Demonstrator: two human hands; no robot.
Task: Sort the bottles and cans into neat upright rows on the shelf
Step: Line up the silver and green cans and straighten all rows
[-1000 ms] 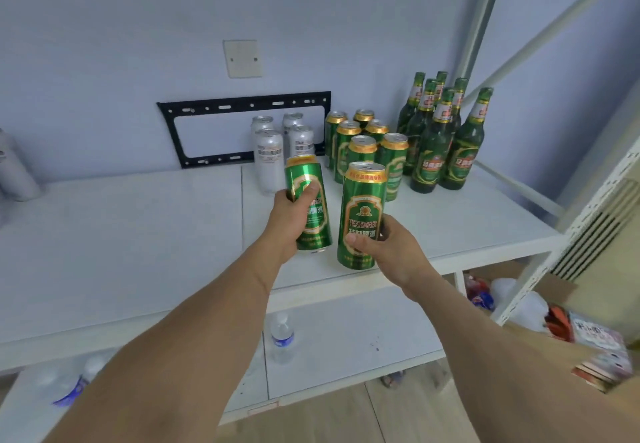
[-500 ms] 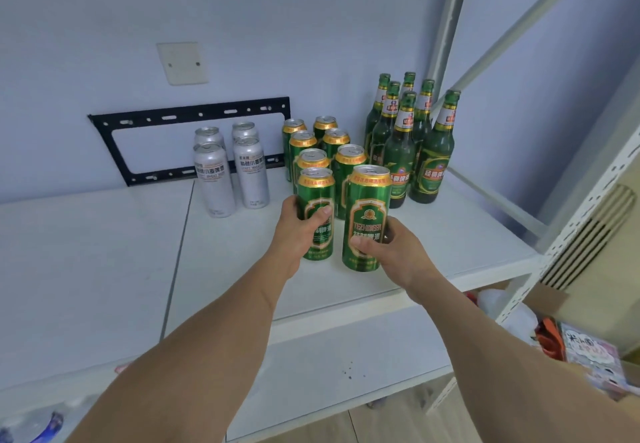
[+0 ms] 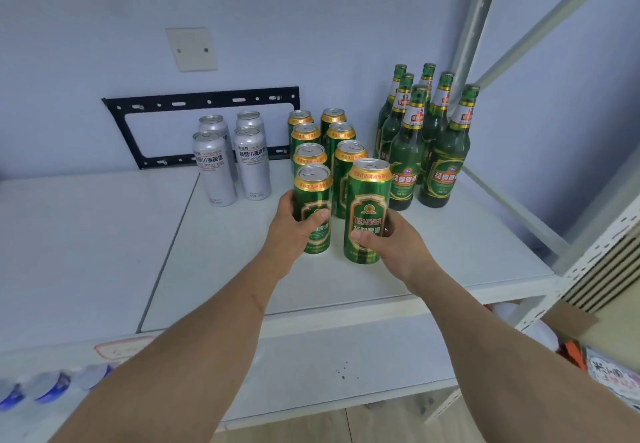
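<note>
My left hand (image 3: 294,226) grips a green beer can (image 3: 313,193) standing upright at the front of the left green row. A second green can (image 3: 367,207) is gripped by my right hand (image 3: 391,243) at the front of the right row; its base rests on the white shelf (image 3: 242,262). Behind them stand two rows of green cans (image 3: 325,141). Several silver cans (image 3: 230,162) stand upright to the left. Several green glass bottles (image 3: 426,137) stand upright to the right.
A black metal bracket (image 3: 207,103) leans on the wall behind the silver cans. A shelf post (image 3: 474,27) and diagonal brace rise at the right. Water bottles (image 3: 52,385) lie on the lower shelf at left. Boxes and packets (image 3: 609,373) sit low right.
Both hands carried their green cans forward and down onto the shelf, in line behind the two green rows. The view has moved closer to the shelf.
</note>
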